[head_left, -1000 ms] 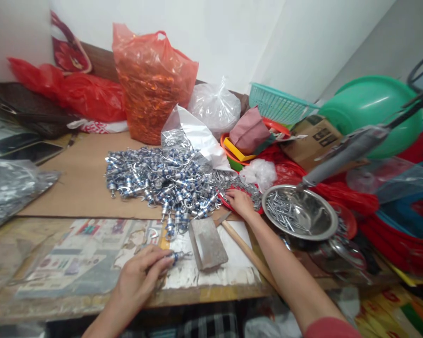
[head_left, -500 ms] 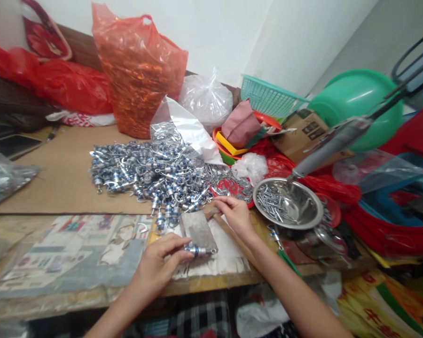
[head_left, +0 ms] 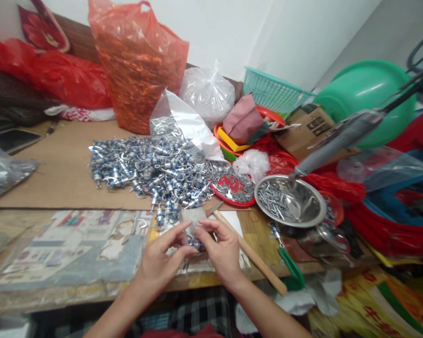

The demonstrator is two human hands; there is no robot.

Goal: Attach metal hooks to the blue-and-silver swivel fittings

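Note:
A small silver metal fitting with blue bands (head_left: 195, 242) is pinched between the fingertips of my left hand (head_left: 162, 249). My right hand (head_left: 221, 246) is closed at the same spot, its fingers meeting the fitting's other end and hiding much of it. Both hands are just over a flat metal block (head_left: 193, 216). Right of them lies a hammer (head_left: 257, 256), its wooden handle slanting toward the table edge, its head beyond my right fingers. Behind the block spreads a heap of similar blue-banded fittings (head_left: 151, 169), many with hooks or eyes.
A red plate (head_left: 245, 203) of small metal pieces stands beside a steel bowl (head_left: 312, 218) holding metal pins. A grey-handled tool (head_left: 341, 141) slants above the bowl. An orange bag (head_left: 137, 70) stands behind the heap. A green strap (head_left: 292, 272) hangs at the front edge.
My right hand has moved from beside the hammer head toward my left hand and now touches the fitting. The hammer's handle is uncovered. The view has shifted slightly.

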